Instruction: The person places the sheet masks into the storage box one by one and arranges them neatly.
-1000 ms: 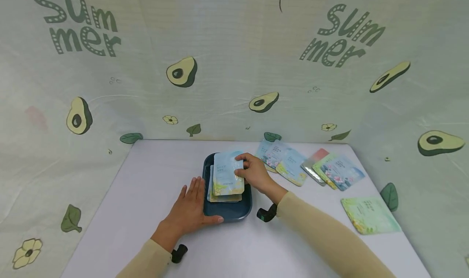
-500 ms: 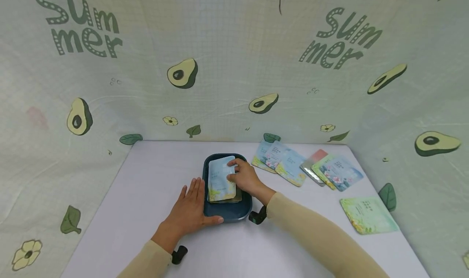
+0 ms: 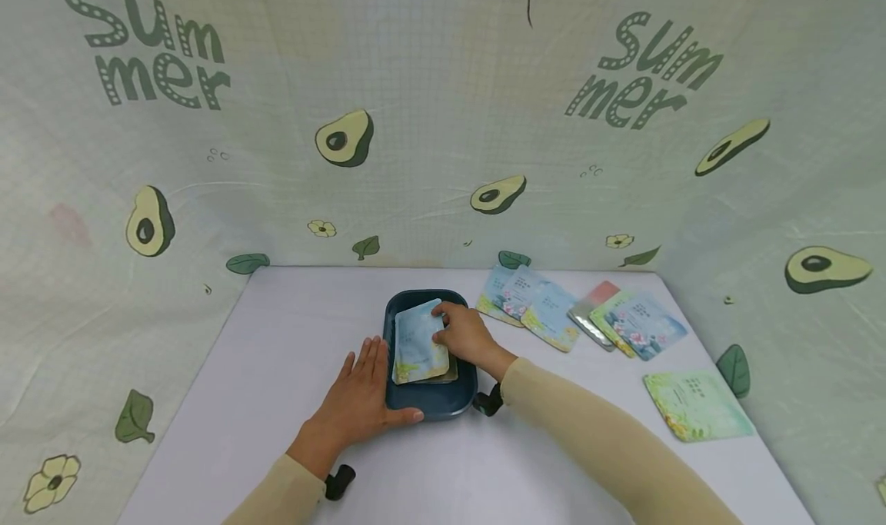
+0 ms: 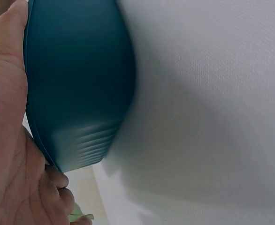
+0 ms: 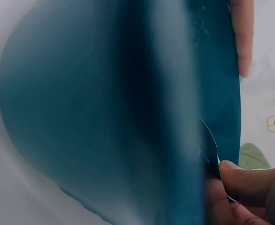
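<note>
In the head view, a dark blue tray (image 3: pixel 443 403) sits mid-table with a small pile of flat packets inside. The top one is a pale blue sheet mask packet (image 3: pixel 418 344) with yellow-green flowers printed at its lower edge. My right hand (image 3: pixel 469 334) pinches its right edge between thumb and fingers. In the right wrist view, the thumb (image 5: pixel 243 180) presses on the thin packet's edge inside the tray wall. My left hand (image 3: pixel 356 398) lies along the tray's left side, fingers straight and thumb across the front corner. The left wrist view shows its palm against the tray's outer wall (image 4: pixel 81 79).
Right of the tray, several blue floral packets (image 3: pixel 550 315) fan out at the back. Beside them overlap a silver packet (image 3: pixel 591 325), a green one and a blue one (image 3: pixel 644 327). A green packet (image 3: pixel 697 407) lies near the table's right edge. Printed cloth (image 3: pixel 429 71) hangs behind.
The right hand has brought the blue packet left and down into the tray, onto the pile, then shifted only slightly. The left hand keeps its place at the tray.
</note>
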The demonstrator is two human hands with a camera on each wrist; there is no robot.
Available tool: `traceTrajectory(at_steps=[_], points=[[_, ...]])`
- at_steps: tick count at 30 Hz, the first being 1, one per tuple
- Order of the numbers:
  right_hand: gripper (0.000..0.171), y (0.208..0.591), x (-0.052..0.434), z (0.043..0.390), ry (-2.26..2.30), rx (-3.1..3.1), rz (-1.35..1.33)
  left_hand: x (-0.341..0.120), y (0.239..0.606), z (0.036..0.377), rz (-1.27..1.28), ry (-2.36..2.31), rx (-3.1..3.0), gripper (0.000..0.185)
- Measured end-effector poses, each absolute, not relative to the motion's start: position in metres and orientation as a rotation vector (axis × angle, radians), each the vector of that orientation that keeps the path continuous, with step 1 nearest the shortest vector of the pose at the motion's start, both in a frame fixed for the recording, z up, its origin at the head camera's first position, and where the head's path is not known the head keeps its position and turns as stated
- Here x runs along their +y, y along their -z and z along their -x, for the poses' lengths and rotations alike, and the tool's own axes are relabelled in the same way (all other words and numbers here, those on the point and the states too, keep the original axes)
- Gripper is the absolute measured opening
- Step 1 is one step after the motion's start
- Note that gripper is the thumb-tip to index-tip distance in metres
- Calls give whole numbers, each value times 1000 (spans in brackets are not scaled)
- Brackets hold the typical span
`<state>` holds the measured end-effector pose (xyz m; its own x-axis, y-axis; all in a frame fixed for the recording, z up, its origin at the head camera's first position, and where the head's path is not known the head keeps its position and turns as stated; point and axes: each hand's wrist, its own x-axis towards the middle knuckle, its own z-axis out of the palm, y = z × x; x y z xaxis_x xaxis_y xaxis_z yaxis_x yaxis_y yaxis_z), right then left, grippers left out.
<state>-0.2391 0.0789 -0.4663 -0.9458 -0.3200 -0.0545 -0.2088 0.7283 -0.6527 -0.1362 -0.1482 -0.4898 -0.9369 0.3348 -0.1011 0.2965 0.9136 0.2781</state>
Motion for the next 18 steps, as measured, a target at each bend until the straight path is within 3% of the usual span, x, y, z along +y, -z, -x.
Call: traceTrajectory(at_steps=[10, 18], points=[[44, 446, 104, 236, 977, 3002, 434, -146, 490, 136, -447, -401, 2927, 141], [71, 487, 178, 229, 669, 3086, 310, -146, 491, 136, -438, -417, 2916, 138]])
